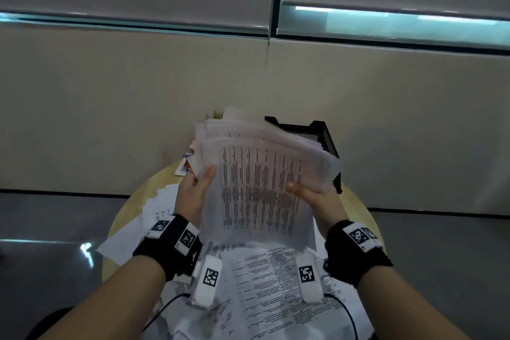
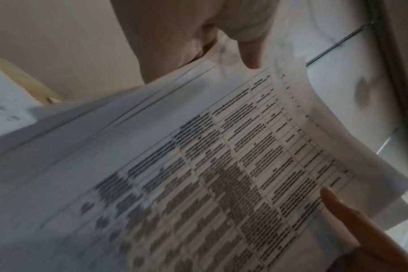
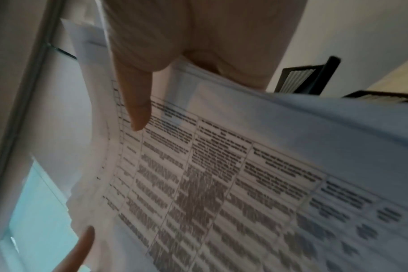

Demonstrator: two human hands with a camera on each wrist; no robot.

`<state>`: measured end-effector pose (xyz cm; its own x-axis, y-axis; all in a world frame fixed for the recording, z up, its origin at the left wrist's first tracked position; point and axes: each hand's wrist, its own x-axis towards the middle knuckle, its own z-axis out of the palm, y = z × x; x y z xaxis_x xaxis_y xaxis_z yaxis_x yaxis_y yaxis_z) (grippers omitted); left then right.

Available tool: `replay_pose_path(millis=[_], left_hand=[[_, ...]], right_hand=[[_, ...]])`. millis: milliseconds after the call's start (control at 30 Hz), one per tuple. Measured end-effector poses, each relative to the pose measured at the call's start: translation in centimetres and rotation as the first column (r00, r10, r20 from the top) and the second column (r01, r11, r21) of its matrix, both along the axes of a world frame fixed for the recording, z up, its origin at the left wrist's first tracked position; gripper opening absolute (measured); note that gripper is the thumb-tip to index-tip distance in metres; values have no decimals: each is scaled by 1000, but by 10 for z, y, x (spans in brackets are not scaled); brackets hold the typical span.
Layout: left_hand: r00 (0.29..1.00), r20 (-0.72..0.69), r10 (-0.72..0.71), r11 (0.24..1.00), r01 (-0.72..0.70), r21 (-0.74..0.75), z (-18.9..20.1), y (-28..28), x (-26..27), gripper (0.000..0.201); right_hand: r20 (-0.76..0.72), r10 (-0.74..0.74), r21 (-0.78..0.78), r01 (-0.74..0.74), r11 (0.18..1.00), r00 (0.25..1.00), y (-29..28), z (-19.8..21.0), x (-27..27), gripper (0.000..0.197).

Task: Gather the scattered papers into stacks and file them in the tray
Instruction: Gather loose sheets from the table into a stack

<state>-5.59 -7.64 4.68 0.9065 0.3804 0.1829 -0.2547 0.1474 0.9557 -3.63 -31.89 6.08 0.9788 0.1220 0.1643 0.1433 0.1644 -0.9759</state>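
A thick, uneven stack of printed papers [image 1: 259, 182] is held upright in the air above the round wooden table [image 1: 154, 185]. My left hand [image 1: 197, 188] grips its left edge with the thumb on the front sheet. My right hand [image 1: 311, 196] grips the right edge the same way. In the left wrist view the stack [image 2: 198, 174] fills the frame under my thumb [image 2: 249, 53]; in the right wrist view the stack [image 3: 245, 174] lies under my thumb [image 3: 135, 108]. The black mesh tray [image 1: 320, 138] stands behind the stack, partly hidden. More loose papers [image 1: 276, 284] lie scattered on the table below.
Other sheets [image 1: 154, 215] spread over the table's left side. A small green plant [image 1: 214, 114] and some coloured items [image 1: 185, 165] sit at the back left. A beige wall and blinds rise behind the table. Grey floor surrounds it.
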Motion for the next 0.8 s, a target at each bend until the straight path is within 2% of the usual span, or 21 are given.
replay_pose_path(millis=[100,167,233,333,400,467,567,633,800], left_hand=[[996,-57,-63,998,63,7,-19,2,-6,32],[994,-100,-49,999,51,12,-32,-4,-12,32],[996,-86,-12,999,15,33,-33,-11,-17,27],[997,-69,22,999,-20,33,-22,-16,-12,20],[999,-21,48,998,-47,38,-3,-21,-12,16],[997,49,68,997,-69,20,13,-24,-10,18],[992,109,70,997,-68,-23,23,-27,-8,24],[990,121,72,997,-76,27,18,-27,-11,23],[996,81,40,998,-44,44,-7,-32,-21,26]], right_hand=[[-45,-12,-68,9,998,999,-5,-21,-5,33],[-66,-20,-127,12,992,998,-5,-36,-6,34],[-63,-41,-159,31,987,997,-3,-43,-5,31],[-33,-98,-88,95,992,995,1,-30,-1,33],[-8,-134,-26,133,991,991,1,-11,1,26],[47,-136,2,136,991,990,-1,5,1,22],[107,-150,18,149,989,983,-3,12,-1,26],[83,-164,46,161,986,983,-5,5,-2,26],[-62,-133,87,138,987,989,-5,-20,-7,27]])
